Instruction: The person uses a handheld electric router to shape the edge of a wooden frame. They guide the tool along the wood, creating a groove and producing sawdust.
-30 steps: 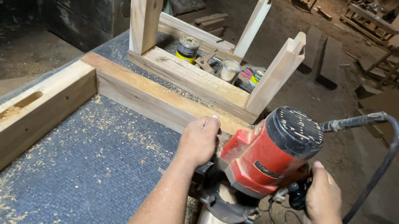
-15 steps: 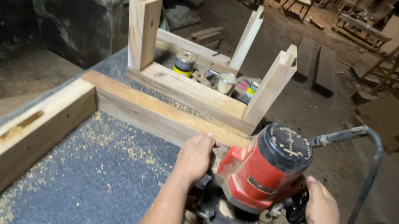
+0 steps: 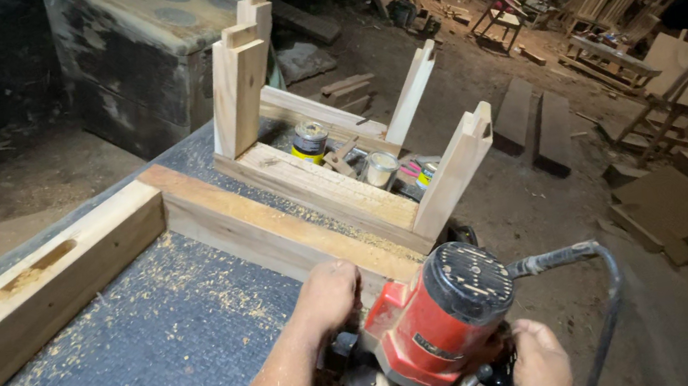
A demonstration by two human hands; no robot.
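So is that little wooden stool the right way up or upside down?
Upside down. The pale wooden stool rests with its seat on the blue table, and its legs point up into the air.

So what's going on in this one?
A person stands at a workbench strewn with sawdust, both hands on a red power router. The left hand grips its near side, the right hand the far side, where the black cord comes out. The tool sits at the end of a long wooden beam. Another beam with a cut slot lies to the left. An upturned wooden stool frame behind holds small cans.
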